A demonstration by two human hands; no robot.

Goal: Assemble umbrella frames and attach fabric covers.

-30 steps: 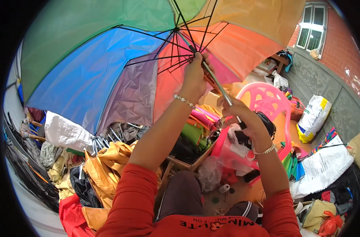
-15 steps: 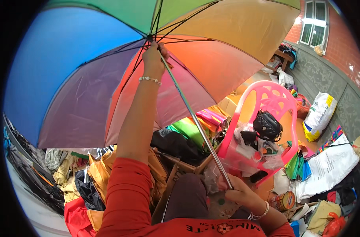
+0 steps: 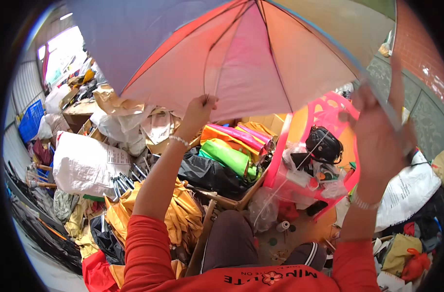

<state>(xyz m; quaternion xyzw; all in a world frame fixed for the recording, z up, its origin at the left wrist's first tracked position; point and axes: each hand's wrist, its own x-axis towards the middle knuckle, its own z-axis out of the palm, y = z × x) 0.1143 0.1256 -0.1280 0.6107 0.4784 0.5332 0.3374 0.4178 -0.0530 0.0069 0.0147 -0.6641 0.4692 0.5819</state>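
The multicolored umbrella (image 3: 246, 68) is spread across the upper part of the view, its panels purple, red, pink and orange with dark ribs. My left hand (image 3: 198, 116) is closed at the canopy's lower edge, fingertips pinching it near a rib end. On the right, my right hand (image 3: 377, 129) is raised beside the canopy's right edge and smeared by motion. One finger there seems to point up, but whether the hand grips anything cannot be made out. The umbrella's shaft does not show clearly.
A pink plastic chair (image 3: 277, 171) holds a black quilted bag (image 3: 324, 144) and plastic bags. A thin white thread (image 3: 285, 181) crosses before it. Folded orange umbrellas (image 3: 183, 214), a green bundle (image 3: 229, 158), white sacks (image 3: 88, 158) and a blue crate (image 3: 32, 120) surround me.
The umbrella has swung up and to the right. My left hand has left the hub for the canopy's edge. My right hand has risen from the shaft's lower end to the right side.
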